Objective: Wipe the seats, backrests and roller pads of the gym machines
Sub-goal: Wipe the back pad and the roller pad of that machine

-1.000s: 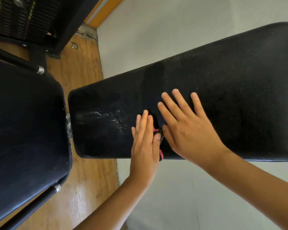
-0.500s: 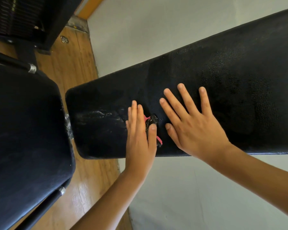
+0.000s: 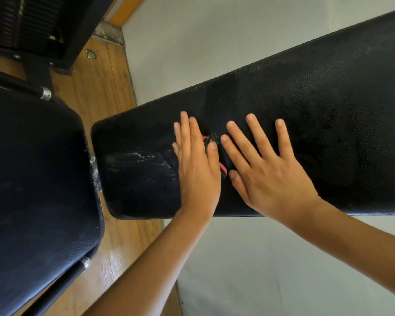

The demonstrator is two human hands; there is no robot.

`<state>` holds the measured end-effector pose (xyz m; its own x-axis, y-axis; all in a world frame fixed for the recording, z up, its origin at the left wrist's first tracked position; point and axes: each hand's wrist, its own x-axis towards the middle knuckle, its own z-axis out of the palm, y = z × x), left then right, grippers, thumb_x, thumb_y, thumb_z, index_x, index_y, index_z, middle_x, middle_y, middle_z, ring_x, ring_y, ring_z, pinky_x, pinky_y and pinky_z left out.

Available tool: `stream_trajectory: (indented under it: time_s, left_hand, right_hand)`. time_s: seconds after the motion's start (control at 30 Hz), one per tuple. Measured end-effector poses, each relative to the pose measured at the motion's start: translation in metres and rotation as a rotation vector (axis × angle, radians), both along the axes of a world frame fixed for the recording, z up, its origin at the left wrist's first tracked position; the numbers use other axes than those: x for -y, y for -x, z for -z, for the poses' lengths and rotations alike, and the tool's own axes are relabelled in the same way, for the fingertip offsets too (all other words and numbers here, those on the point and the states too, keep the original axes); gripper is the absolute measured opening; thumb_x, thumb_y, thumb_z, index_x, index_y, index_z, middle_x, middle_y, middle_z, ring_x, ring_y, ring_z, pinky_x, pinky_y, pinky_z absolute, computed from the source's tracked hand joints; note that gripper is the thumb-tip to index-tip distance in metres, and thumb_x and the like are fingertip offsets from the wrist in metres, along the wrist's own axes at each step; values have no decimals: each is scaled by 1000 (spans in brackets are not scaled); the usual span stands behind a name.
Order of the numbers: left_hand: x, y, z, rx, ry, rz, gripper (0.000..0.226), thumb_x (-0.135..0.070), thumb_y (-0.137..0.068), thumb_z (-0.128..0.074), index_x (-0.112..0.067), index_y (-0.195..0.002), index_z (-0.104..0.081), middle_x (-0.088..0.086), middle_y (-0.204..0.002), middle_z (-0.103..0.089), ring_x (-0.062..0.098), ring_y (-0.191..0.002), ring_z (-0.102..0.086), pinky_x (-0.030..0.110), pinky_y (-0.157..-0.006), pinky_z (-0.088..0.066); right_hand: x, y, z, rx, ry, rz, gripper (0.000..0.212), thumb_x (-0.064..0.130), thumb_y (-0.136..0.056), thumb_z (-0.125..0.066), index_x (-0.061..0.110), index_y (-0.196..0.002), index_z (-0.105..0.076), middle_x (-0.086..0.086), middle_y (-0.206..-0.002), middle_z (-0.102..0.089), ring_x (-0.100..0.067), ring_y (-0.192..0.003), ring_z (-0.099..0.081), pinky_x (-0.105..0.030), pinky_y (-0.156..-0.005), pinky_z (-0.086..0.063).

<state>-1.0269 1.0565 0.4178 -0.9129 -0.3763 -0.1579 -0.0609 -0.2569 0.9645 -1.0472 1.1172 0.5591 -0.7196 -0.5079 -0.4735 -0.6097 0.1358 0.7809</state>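
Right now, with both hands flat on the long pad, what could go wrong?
1. The cloth is only pressed under the flat left hand, not gripped; it looks bunched and could slip out mid-stroke.
2. A wet sheen lies on the backrest pad between that hand and the pad's end; a palm might skid there, or streaks may dry on.
3. The right hand rests bare on the pad and may smudge it.
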Motion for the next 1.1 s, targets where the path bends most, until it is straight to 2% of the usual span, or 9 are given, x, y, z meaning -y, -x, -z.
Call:
stream_trajectory:
  time_s: [0.13, 0.33, 0.4, 0.5, 0.77, 0.9, 1.03, 1.1]
  left_hand:
    - [9, 19, -2, 25, -2, -12, 58, -23, -112, -36, -12, -163, -11, -1, -173, -1, 11, -158, 8, 37, -129, 0]
    - [-11, -15, 0, 88, -24, -17, 58, -25, -113, -37, -16, -163, -11, -7, -172, -1, 4, -156, 8, 45, -129, -11]
    - [-10, -14, 0, 85, -15, -19, 57, -25, -112, -37, -15, -163, -12, -7, -172, -1, 4, -157, 8, 45, -130, -10]
    - [-1, 1, 1, 57, 2, -31, 57, -23, -112, -36, -13, -163, -13, -3, -172, -3, 9, -158, 7, 39, -129, -3]
    - [33, 61, 2, 80, 44, -77, 57, -21, -111, -37, -6, -162, -16, 9, -172, -8, 23, -159, 1, 43, -128, -4]
    - [22, 38, 5, 79, 19, -70, 57, -26, -112, -35, -9, -163, -15, 4, -172, -6, 18, -159, 2, 50, -128, -14]
    - [3, 3, 6, 72, 18, -36, 56, -25, -112, -36, -12, -163, -15, -1, -172, -5, 11, -157, 4, 52, -127, -17]
    - [2, 5, 7, 75, 36, -45, 56, -24, -112, -36, -11, -162, -17, 0, -172, -7, 13, -158, 3, 51, -128, -14]
  right_hand:
    - [0, 0, 0, 7, -1, -1, 66, 44, -108, -12, 10, -164, -4, -16, -171, 3, -43, -156, 9, -67, -122, 6]
    - [0, -1, 0, 13, -2, 9, 67, 45, -109, -14, 9, -164, -1, -18, -170, 7, -43, -155, 12, -66, -121, 9]
    - [1, -1, -1, 14, -6, 13, 68, 46, -109, -14, 9, -164, 0, -17, -170, 7, -43, -155, 12, -66, -121, 9]
    - [1, -1, -1, 20, 4, 18, 68, 45, -109, -15, 9, -164, -1, -17, -170, 7, -42, -156, 11, -66, -122, 8]
    - [4, -2, -1, 25, 5, 24, 67, 44, -108, -15, 9, -164, 0, -17, -170, 7, -42, -155, 12, -65, -121, 11]
    - [4, -2, -1, 25, 3, 31, 68, 45, -108, -16, 9, -164, 1, -17, -170, 8, -42, -155, 13, -65, -121, 11]
    - [4, -2, -1, 25, -6, 34, 68, 45, -108, -13, 9, -163, 2, -17, -170, 11, -42, -155, 14, -65, -121, 12]
    - [5, -2, -1, 28, -3, 37, 68, 45, -108, -14, 10, -164, 1, -17, -170, 10, -42, -155, 14, -65, -121, 12]
